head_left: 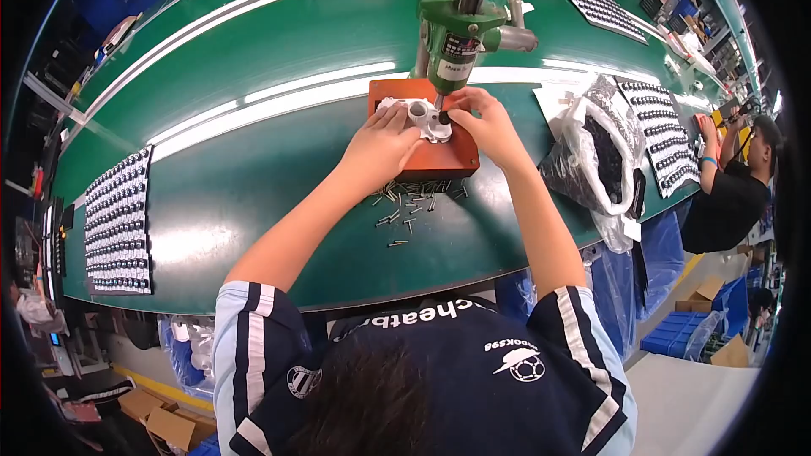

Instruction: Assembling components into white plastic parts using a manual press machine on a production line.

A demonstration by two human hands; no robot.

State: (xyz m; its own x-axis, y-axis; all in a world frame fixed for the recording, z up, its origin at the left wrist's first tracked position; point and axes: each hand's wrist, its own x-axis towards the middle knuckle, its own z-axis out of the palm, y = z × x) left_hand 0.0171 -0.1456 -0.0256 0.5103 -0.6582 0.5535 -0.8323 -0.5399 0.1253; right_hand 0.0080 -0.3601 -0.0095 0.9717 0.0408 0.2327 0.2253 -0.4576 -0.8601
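Observation:
A silver metal casting (417,109) with a round opening lies on the orange block (456,160), below the head of a green bench press (452,55). My left hand (382,143) grips the casting's left side, fingers over its top and thumb along the near edge. At the casting's right side, the thumb and fingers of my right hand (488,125) pinch a small black part (444,117). The thin spindle (439,102) of the press comes down right beside those fingertips. Where its tip meets the casting is too small to make out.
Loose screws (410,204) lie scattered before the block on the green bench (253,228). A tray of small black-and-silver parts (118,228) stands at left, another tray (663,135) at right. Beside the latter sits an open plastic bag (601,156). A co-worker (731,190) is at far right.

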